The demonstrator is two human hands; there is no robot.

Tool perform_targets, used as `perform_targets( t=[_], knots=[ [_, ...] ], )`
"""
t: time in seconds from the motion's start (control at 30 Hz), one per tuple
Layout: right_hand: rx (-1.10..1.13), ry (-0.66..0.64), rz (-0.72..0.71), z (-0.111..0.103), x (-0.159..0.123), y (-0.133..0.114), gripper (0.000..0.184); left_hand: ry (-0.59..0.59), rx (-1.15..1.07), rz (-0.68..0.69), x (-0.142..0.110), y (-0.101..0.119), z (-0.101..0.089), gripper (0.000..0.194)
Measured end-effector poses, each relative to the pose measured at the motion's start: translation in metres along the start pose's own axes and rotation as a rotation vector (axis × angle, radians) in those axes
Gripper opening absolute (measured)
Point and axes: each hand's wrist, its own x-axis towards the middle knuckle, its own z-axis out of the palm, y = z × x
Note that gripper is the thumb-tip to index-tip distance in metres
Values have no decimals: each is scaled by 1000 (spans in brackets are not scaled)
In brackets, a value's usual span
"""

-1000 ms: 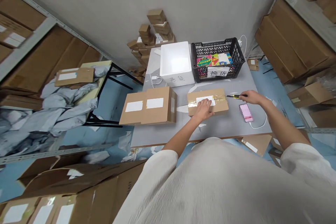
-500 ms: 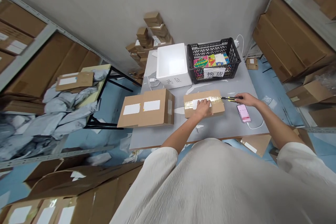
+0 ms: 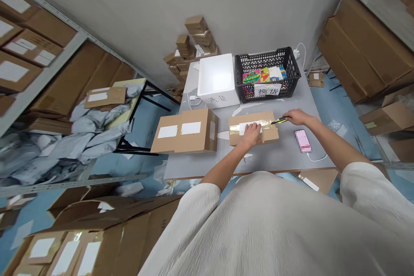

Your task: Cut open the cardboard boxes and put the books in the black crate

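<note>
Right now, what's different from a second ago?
The right hand has moved the cutter leftward, from just right of the box to over its taped top. Nothing was newly grasped or released. The left hand still rests on the box; the phone and crate stayed put.

A closed cardboard box [image 3: 239, 119], taped and white-labeled, lies flat on a gray table [image 3: 274, 155] under the left hand [image 3: 252, 135], as a yellow-and-black cutter [image 3: 280, 120], gripped in the right hand [image 3: 297, 117], angles over its taped right end.

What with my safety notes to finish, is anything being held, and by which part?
A utility knife, held in the right hand by the rear of its handle.
</note>
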Motion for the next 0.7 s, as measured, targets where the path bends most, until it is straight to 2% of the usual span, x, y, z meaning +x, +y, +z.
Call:
perform_targets(
  t=[0.13,0.23,0.33,0.43,0.57,0.6,0.7],
  knots=[
    [231,-82,11,9,-9,4,41,1,12,-7,-1,0,-2,95],
    [407,-168,11,16,-23,8,53,-1,13,-7,-1,0,-5,95],
    [529,-217,94,23,-41,12,61,4,1,-1,0,-2,-6,91],
    [627,-220,152,30,-60,15,59,5,-11,6,-1,-3,-6,92],
    [733,-134,179,34,-78,16,55,70,-53,19,-3,-5,-7,103],
    [749,-111,191,34,-81,15,54,95,-68,16,-3,-6,-8,97],
    [768,-67,211,31,-85,6,53,164,-98,-24,2,-9,-12,61]
  ],
)
